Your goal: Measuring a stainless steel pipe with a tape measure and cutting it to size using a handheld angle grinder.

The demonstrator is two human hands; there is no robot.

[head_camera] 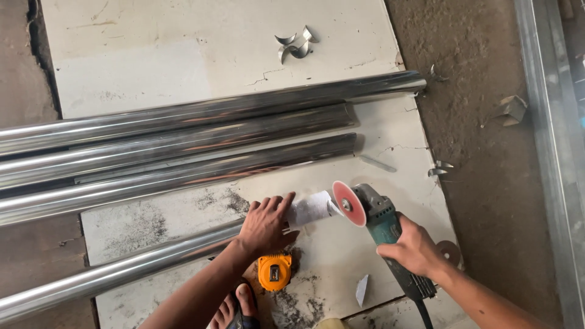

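My left hand (265,224) presses down on a shiny steel pipe (122,268) near its right end, which is wrapped in white paper (311,209). My right hand (414,248) grips the body of a teal angle grinder (384,222). Its reddish disc (348,203) touches the wrapped pipe end. An orange tape measure (274,272) lies just below my left hand, beside my foot (234,311).
Three more steel pipes (183,143) lie side by side on the white slab (183,55). Curved metal offcuts (297,44) sit at the top of the slab. Small scraps (440,169) and bare dirt floor (487,183) lie to the right, beside a metal rail (548,122).
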